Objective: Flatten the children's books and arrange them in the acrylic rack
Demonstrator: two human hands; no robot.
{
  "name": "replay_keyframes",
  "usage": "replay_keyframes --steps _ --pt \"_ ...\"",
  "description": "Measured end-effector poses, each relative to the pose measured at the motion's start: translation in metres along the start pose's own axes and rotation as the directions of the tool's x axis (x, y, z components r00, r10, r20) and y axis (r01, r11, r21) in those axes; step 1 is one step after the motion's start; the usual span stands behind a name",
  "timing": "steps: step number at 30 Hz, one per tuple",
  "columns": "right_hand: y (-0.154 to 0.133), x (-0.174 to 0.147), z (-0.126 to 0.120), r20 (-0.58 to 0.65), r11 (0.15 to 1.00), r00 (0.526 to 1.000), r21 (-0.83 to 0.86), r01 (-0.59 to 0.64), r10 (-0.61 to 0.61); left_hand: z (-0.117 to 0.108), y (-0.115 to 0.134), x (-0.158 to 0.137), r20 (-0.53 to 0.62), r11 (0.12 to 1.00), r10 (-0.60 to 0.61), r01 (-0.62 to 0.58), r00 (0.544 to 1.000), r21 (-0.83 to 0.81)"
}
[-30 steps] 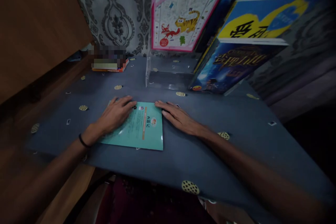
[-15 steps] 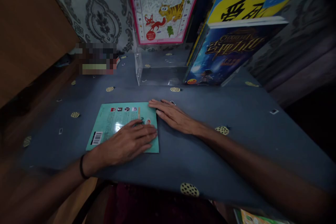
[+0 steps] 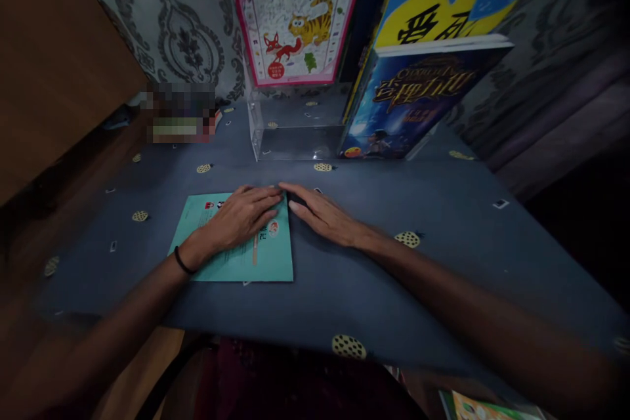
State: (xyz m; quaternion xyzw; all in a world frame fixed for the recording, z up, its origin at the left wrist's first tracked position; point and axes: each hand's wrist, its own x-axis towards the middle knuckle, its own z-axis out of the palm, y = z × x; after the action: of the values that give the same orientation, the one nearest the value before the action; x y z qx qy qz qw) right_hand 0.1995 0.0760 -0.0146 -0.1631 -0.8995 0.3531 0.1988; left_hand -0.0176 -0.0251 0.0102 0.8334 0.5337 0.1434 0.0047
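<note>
A thin teal book lies flat on the dark grey-blue tablecloth, with small portraits and print on its cover. My left hand rests flat across its upper part, fingers stretched toward the top right corner, covering much of the print. A dark band circles the left wrist. My right hand lies at the book's right edge, fingers extended, its fingertips at the top right corner close to the left fingertips. Neither hand is wrapped round anything.
Behind the book stands a clear acrylic rack. It holds a pink-bordered book, a blue and yellow book and a dark blue book. A blurred-out stack sits at the back left. Another colourful book shows below the table's front edge.
My left hand has slid up the book, from its lower right part toward the top right corner. My right hand stays by that corner. The view has shifted slightly.
</note>
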Motion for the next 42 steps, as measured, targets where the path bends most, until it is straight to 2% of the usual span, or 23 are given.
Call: replay_keyframes --steps 6,10,14,20,22,25,29,33,37,39,42 --pt "0.001 -0.001 0.003 -0.004 0.993 0.996 -0.088 0.083 -0.084 -0.023 0.032 -0.066 0.028 0.995 0.003 -0.006 1.0 0.099" --pt "0.0 -0.001 0.004 0.024 0.981 0.989 -0.127 0.145 -0.144 -0.033 0.039 -0.103 0.064 0.986 -0.028 0.017 0.998 0.165" --pt "0.0 0.0 0.005 0.046 0.977 0.987 -0.142 0.16 -0.155 -0.031 0.035 -0.113 0.048 0.966 -0.04 0.026 0.998 0.259" --pt "-0.001 0.002 0.006 0.065 0.975 0.987 -0.159 0.156 -0.147 -0.026 0.036 -0.115 0.036 0.861 0.148 -0.146 0.988 0.487" --pt "-0.001 0.003 0.006 0.057 0.978 0.987 -0.141 0.154 -0.147 -0.029 0.036 -0.115 0.012 0.837 0.201 -0.178 0.98 0.517" --pt "0.001 0.003 0.005 0.05 0.986 0.989 -0.092 0.143 -0.139 -0.037 0.03 -0.11 -0.014 0.891 0.153 -0.132 0.988 0.434" --pt "0.006 0.004 0.004 0.036 0.992 0.992 -0.012 0.122 -0.121 -0.056 0.019 -0.097 0.007 0.976 -0.106 0.103 0.994 0.194" --pt "0.009 0.006 0.003 0.003 0.99 0.993 0.079 0.12 -0.121 -0.074 0.021 -0.081 0.002 0.949 -0.315 0.315 0.949 -0.027" --pt "0.008 0.008 0.003 -0.159 0.973 0.987 0.22 0.066 -0.031 -0.091 0.033 -0.066 -0.064 0.905 -0.397 0.379 0.916 -0.191" --pt "0.008 0.009 0.004 -0.23 0.929 0.971 0.37 0.027 0.063 -0.101 0.04 -0.058 -0.107 0.889 -0.42 0.386 0.901 -0.246" --pt "0.005 0.009 0.007 -0.254 0.766 0.948 0.643 0.016 0.193 -0.115 0.048 -0.048 -0.196 0.844 -0.48 0.389 0.855 -0.368"
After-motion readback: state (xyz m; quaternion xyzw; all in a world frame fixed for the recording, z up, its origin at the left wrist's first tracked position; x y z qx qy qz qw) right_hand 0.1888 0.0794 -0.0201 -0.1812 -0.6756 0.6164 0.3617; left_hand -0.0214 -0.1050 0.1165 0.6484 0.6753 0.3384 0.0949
